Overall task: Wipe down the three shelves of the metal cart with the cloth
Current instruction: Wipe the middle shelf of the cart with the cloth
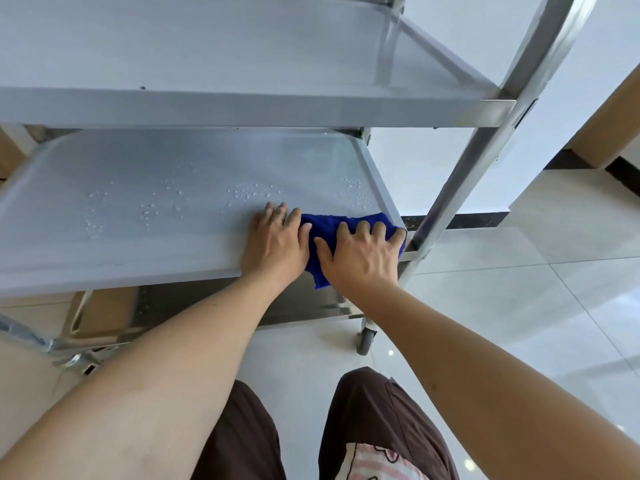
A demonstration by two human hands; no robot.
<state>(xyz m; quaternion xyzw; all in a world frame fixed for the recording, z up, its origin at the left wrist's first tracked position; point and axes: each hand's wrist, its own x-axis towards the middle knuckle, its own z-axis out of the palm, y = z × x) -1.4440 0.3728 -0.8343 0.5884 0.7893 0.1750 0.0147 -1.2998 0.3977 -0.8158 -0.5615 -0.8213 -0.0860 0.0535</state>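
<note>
A metal cart stands before me with its top shelf (242, 53), middle shelf (138, 188) and bottom shelf (304, 303) in view. Water droplets dot the middle shelf. A blue cloth (327, 225) lies on the front right corner of the middle shelf and hangs a little over its front edge. My right hand (360, 252) presses flat on the cloth with fingers spread. My left hand (275, 240) rests flat on the shelf just left of the cloth, its fingers touching the cloth's edge.
The cart's right upright post (485, 161) rises beside the cloth, with a caster wheel (366, 339) below on the shiny tiled floor (519, 306). A wall with dark skirting (467, 221) stands behind. My knees in brown trousers (374, 417) are at the bottom.
</note>
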